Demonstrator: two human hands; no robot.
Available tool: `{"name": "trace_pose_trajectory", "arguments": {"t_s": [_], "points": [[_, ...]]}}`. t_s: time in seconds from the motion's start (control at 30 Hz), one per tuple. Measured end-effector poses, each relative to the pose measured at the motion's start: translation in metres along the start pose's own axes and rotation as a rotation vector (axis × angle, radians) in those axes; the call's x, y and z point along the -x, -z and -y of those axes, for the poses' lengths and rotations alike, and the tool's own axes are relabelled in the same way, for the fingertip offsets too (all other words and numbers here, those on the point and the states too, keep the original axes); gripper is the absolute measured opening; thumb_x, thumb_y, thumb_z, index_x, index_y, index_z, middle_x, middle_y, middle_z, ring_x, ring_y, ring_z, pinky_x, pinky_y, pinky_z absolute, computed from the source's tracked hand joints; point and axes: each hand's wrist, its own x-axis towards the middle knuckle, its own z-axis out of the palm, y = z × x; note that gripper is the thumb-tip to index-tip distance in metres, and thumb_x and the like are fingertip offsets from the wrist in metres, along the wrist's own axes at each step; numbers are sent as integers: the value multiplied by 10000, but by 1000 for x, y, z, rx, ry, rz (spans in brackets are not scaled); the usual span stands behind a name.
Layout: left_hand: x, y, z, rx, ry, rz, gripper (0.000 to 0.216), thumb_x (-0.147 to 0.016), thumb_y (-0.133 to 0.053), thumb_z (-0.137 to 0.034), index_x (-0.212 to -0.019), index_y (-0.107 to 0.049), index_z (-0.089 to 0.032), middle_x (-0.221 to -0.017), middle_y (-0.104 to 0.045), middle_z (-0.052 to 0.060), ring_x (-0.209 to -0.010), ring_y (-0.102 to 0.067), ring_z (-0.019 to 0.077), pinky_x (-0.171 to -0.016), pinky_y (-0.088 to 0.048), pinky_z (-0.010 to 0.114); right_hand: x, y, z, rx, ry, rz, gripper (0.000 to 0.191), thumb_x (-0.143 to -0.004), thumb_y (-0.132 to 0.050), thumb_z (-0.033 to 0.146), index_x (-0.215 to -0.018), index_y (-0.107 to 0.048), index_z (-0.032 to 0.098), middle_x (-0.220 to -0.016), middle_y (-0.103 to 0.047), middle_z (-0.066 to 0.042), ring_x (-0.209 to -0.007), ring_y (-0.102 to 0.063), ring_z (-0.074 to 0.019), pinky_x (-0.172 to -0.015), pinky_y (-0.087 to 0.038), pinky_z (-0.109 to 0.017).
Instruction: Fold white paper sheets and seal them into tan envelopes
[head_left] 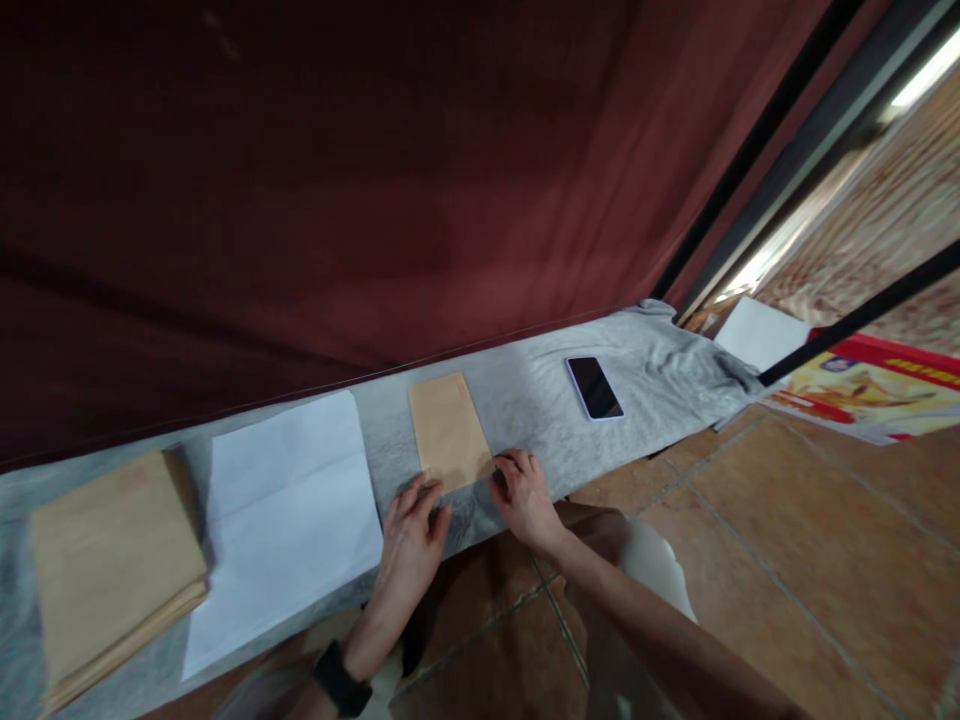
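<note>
A tan envelope (448,430) lies flat on a grey cloth (525,400) spread along the floor. My left hand (411,540) rests at the envelope's near left corner with fingers stretched flat. At the near right corner my right hand (523,495) has its fingers curled and pressed on the edge. A black band sits on my left wrist.
White paper sheets (289,515) lie left of the envelope, and a stack of tan envelopes (112,560) sits at the far left. A dark phone (594,388) lies on the cloth to the right. Dark red curtain behind; tiled floor (787,560) and a red poster (870,385) at right.
</note>
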Motion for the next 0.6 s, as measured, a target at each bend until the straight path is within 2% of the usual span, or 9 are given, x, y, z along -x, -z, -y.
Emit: {"name": "trace_pose_trajectory", "arguments": {"t_s": [0.2, 0.37, 0.47, 0.6], "points": [[-7, 2, -5, 111, 43, 11, 359, -930, -531, -344, -1207, -692, -183, -1328, -652, 144, -1268, -577, 313, -1082, -459, 540, -11, -14, 3, -466, -197, -21, 141, -918, -560, 269, -1047, -562, 213, -977, -647, -46, -825, -636, -182, -786, -539, -343], [-13, 6, -10, 191, 98, 5, 373, -909, -544, -356, -1219, -682, -201, -1360, -639, 136, -1288, -563, 317, -1107, -422, 553, -22, -26, 13, -937, -463, 36, 219, -856, -603, 395, -937, -465, 246, -722, -595, 40, -614, -625, -153, -530, -504, -266], [-22, 8, -13, 368, 250, -43, 481, -872, -587, -425, -1280, -632, -175, -1363, -625, 157, -1244, -592, 307, -1078, -454, 517, -31, -21, 12, -1220, -623, 47, 351, -753, -696, 447, -854, -421, 252, -649, -573, 72, -530, -615, -140, -472, -499, -252], [-35, 11, -27, 729, 542, -23, 681, -798, -681, -521, -1365, -554, -167, -1181, -707, 138, -1010, -694, 258, -901, -549, 408, -33, 3, 3, -1323, -613, 59, 431, -647, -782, 454, -815, -449, 239, -597, -584, 78, -502, -609, -132, -475, -506, -244]]}}
